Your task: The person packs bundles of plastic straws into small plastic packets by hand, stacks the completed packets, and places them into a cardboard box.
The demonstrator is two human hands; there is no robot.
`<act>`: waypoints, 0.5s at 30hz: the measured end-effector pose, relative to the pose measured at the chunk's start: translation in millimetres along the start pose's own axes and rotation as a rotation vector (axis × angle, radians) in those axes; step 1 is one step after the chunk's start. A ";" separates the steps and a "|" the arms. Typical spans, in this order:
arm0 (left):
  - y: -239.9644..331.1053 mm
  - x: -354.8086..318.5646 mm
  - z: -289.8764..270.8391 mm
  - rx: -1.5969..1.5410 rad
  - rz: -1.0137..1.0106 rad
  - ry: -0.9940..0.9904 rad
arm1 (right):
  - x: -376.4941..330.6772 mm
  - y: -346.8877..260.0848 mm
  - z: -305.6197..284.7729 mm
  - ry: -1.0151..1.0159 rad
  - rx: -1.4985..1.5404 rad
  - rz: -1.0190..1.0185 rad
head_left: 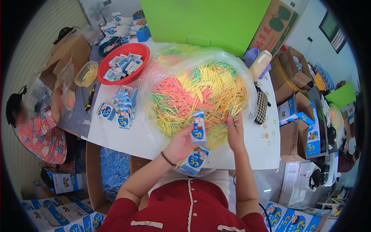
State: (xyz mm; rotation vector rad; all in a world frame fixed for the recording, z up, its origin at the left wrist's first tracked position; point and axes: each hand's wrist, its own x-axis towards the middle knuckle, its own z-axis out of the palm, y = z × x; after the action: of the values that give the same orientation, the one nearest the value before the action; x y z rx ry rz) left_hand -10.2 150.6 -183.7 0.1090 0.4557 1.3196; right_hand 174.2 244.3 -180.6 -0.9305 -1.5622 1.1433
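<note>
I wear a deep red top with short sleeves that end above my elbows, leaving both forearms bare. A line of white trim runs down its front, with short white bars across the chest on either side. Around my left wrist sits a thin dark beaded bracelet. My left hand [181,144] and right hand [235,133] carry no gloves or rings that I can make out.

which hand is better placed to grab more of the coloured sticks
Right, probably. The right hand already rests on the stick pile, fingertips among the sticks, while the left hand is holding a small blue packet.
</note>
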 end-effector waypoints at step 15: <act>-31.9 25.3 27.8 -0.187 0.131 0.100 | -9.0 -23.3 40.1 -0.058 0.318 0.290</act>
State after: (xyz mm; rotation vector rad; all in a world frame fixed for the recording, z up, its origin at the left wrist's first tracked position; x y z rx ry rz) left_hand 33.8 171.4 -175.6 -0.0847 0.4131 1.4944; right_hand 136.8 220.1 -164.8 -0.9324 -1.2659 1.5832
